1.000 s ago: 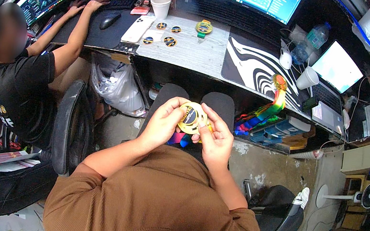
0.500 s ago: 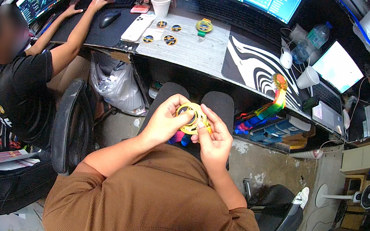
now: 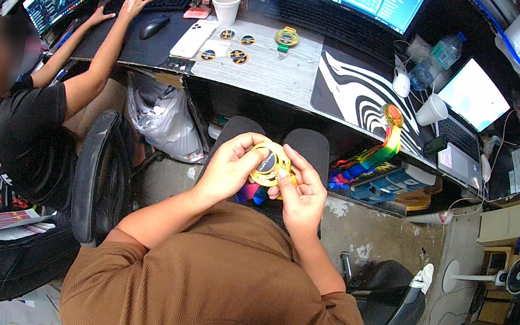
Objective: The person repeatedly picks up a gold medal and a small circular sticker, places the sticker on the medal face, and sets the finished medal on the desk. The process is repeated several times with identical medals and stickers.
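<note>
Above my lap, a gold medal (image 3: 266, 176) with a dark round centre is held between both hands. My left hand (image 3: 233, 164) grips its left rim, the thumb on its face. My right hand (image 3: 300, 189) pinches the right rim with thumb and fingers. Part of a blue and pink ribbon (image 3: 248, 193) shows below the medal. On the desk ahead lie several round dark stickers (image 3: 239, 56) with orange marks. Another gold medal (image 3: 287, 36) with a green ribbon end rests right of them. A third medal (image 3: 393, 113), on a rainbow ribbon (image 3: 381, 151), hangs over the desk edge.
A white phone (image 3: 193, 39), foam cup (image 3: 225, 6) and black mouse (image 3: 154, 27) stand on the desk's left. Toward the right are another cup (image 3: 432, 109), a laptop (image 3: 464, 137) and a water bottle (image 3: 446, 50). A co-worker (image 3: 31, 106) sits at left, hands at a keyboard.
My left thumb has shifted toward the medal's left rim, uncovering more of the dark centre. The co-worker's arm and head have moved slightly.
</note>
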Available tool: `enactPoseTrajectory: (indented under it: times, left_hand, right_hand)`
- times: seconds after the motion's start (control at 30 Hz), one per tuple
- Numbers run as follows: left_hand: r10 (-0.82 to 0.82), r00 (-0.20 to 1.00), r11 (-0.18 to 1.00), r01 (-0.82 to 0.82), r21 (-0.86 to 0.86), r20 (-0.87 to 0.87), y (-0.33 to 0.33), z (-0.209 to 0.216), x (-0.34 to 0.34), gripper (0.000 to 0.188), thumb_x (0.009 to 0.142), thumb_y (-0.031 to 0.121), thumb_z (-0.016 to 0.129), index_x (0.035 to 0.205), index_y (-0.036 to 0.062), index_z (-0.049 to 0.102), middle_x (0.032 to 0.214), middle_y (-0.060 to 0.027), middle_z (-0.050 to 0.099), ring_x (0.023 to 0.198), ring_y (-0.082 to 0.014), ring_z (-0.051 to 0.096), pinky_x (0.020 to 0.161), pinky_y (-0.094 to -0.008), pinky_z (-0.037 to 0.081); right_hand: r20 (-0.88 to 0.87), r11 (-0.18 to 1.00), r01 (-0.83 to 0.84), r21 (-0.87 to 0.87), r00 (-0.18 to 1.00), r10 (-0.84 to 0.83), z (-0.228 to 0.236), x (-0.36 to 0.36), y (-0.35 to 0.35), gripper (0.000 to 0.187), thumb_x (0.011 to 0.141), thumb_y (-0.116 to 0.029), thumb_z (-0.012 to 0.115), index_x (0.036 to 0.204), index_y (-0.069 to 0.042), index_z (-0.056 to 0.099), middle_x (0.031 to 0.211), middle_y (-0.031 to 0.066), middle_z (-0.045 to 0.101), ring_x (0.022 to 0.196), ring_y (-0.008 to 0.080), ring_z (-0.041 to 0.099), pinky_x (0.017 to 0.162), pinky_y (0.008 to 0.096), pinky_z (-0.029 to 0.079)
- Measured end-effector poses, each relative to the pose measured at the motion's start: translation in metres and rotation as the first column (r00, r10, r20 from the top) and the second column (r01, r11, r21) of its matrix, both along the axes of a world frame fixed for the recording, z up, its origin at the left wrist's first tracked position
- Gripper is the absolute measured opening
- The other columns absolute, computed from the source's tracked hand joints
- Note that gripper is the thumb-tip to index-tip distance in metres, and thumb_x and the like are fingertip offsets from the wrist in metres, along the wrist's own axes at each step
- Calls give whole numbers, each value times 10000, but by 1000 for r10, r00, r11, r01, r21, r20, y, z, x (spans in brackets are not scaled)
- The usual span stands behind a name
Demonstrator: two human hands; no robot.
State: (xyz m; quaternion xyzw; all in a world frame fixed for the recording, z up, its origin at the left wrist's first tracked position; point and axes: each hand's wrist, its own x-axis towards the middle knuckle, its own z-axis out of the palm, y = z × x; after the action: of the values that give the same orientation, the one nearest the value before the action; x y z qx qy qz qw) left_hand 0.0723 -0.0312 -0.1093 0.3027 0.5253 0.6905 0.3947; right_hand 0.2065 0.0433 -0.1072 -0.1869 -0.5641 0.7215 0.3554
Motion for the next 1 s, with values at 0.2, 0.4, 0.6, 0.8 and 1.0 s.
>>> enactPoseTrajectory:
  times: [0.2,0.4,0.6,0.8,1.0]
  left_hand:
    - [-45,983,998,53,-40,176,-4,4,-4,323,959,86,432,1240,-31,539,1038,-68,642,849,-101,610,729,-233,509]
    - [-88,967,995,96,-20,239,-10,13,-1,490,904,53,452,1385,-30,412,1170,-90,601,918,-123,601,753,-244,499]
    - [-139,968,990,137,23,209,-12,14,0,616,846,-18,500,1438,-21,330,1204,-79,586,915,-108,590,771,-227,484]
    - [-149,972,989,145,33,182,-14,14,0,623,857,-20,510,1449,-5,318,1216,-73,587,926,-89,589,786,-220,484]
    - [-140,982,990,136,44,126,-13,13,3,594,883,-14,510,1449,16,331,1211,-59,597,937,-80,589,783,-217,485]
  right_hand:
    - [-41,1000,0,-27,999,-1,-2,-1,2,388,929,-10,546,1310,36,492,1058,129,659,683,79,604,596,197,503]
    - [-122,984,-46,-173,992,25,-8,-4,7,392,928,-1,526,1316,36,481,1024,122,662,688,89,612,604,206,509]
    - [-127,982,-25,-187,992,1,-9,-5,8,393,925,-3,528,1313,39,480,1020,124,659,674,92,609,609,213,514]
    - [-134,992,-18,-127,991,0,-8,-4,7,395,934,-19,536,1320,38,473,1055,133,653,705,93,615,622,215,518]
    - [-112,997,19,-74,993,-27,-4,-3,3,397,932,10,532,1323,41,467,1110,151,638,761,99,624,651,215,524]
